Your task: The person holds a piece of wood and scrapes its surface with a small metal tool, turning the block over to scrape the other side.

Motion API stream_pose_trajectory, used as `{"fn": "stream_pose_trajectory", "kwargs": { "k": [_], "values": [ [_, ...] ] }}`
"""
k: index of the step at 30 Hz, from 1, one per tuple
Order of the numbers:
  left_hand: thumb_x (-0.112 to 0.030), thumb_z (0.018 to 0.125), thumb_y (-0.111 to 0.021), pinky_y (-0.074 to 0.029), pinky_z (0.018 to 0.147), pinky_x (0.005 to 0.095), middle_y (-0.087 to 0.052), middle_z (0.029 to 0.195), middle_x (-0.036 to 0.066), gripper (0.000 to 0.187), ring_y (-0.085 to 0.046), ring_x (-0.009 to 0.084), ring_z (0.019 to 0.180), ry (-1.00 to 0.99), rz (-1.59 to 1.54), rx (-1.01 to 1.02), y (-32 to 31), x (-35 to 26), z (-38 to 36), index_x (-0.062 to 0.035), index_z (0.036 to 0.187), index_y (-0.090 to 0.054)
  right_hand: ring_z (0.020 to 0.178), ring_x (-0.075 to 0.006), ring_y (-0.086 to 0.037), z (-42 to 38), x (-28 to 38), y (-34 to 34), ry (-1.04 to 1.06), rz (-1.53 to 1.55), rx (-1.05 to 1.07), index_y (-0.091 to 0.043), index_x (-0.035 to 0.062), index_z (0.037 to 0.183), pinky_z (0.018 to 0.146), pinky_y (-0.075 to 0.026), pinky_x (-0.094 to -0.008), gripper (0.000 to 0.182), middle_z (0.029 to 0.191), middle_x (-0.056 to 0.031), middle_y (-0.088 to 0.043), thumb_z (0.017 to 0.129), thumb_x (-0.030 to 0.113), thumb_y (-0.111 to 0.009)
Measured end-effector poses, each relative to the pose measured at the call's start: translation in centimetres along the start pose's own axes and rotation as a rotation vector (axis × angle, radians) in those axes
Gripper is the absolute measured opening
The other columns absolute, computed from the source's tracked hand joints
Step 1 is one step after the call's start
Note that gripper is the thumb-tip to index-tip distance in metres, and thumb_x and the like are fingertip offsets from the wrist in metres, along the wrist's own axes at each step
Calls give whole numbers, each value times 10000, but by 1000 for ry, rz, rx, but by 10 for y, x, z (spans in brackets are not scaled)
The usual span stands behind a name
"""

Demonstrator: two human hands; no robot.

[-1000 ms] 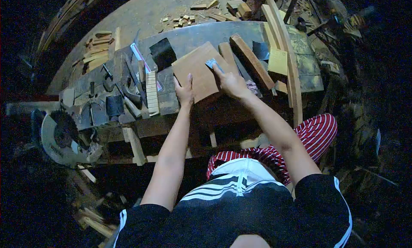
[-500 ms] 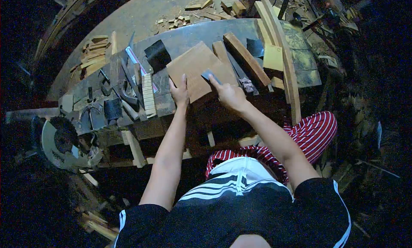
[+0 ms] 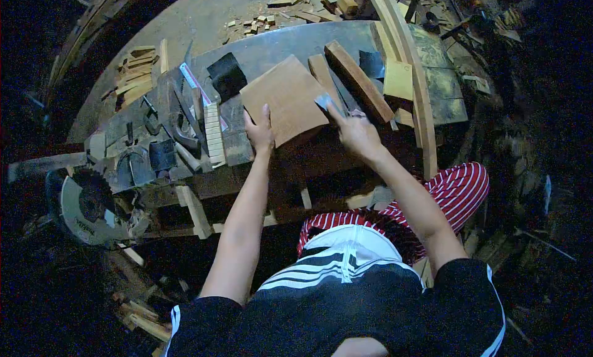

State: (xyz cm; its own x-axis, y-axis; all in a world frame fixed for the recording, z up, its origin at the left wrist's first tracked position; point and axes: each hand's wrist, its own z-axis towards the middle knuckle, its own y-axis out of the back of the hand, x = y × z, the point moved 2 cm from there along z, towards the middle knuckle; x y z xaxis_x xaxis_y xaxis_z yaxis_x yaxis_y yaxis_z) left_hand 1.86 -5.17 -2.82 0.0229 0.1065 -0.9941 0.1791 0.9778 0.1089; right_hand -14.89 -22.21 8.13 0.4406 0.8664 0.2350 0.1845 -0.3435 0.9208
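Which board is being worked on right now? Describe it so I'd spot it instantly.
On the cluttered workbench, look at the middle, where both hands meet. The left hand presses the near edge of a square wooden panel; the right hand holds a small grey piece at its right edge. Unlike the narrow planks beside it, it is broad, flat and square.

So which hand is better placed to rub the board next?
Probably the right hand: it holds a small grey pad at the board's right edge. The left hand lies flat on the near edge.
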Motion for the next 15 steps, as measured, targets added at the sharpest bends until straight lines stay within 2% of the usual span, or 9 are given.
{"fn": "stream_pose_trajectory", "kwargs": {
  "k": [2, 6, 13, 15],
  "values": [
    [-288, 804, -662, -438, 831, 316, -602, 1045, 126, 523, -575, 193, 928, 4, 35, -16, 1, -11, -3, 25, 1179, -474, 670, -390, -620, 43, 3, -5, 50, 59, -91, -251, 238, 1377, 571, -495, -502, 665, 741, -233, -614, 771, 77, -474],
    [-308, 806, -658, -439, 825, 315, -605, 1039, 125, 524, -579, 198, 924, 34, 77, -11, 1, -8, -3, 23, 1171, -482, 674, -398, -620, 68, 9, 2, 41, 41, -83, -244, 247, 1382, 586, -500, -499, 660, 735, -224, -622, 780, 91, -467],
    [-315, 804, -661, -440, 823, 317, -605, 1037, 126, 537, -578, 197, 922, 40, 5, -10, 2, -11, -4, 25, 1176, -476, 637, -354, -638, -40, -17, 3, -34, -25, 47, -280, 308, 1369, 547, -514, -477, 646, 745, -199, -634, 783, 114, -470],
    [-323, 803, -660, -441, 820, 317, -605, 1029, 125, 541, -578, 196, 912, 19, -11, -27, 0, -10, -4, 24, 1176, -476, 626, -354, -636, -42, -19, 4, -45, -15, 77, -280, 310, 1371, 537, -514, -472, 656, 746, -195, -634, 778, 110, -475]
  ]
}}
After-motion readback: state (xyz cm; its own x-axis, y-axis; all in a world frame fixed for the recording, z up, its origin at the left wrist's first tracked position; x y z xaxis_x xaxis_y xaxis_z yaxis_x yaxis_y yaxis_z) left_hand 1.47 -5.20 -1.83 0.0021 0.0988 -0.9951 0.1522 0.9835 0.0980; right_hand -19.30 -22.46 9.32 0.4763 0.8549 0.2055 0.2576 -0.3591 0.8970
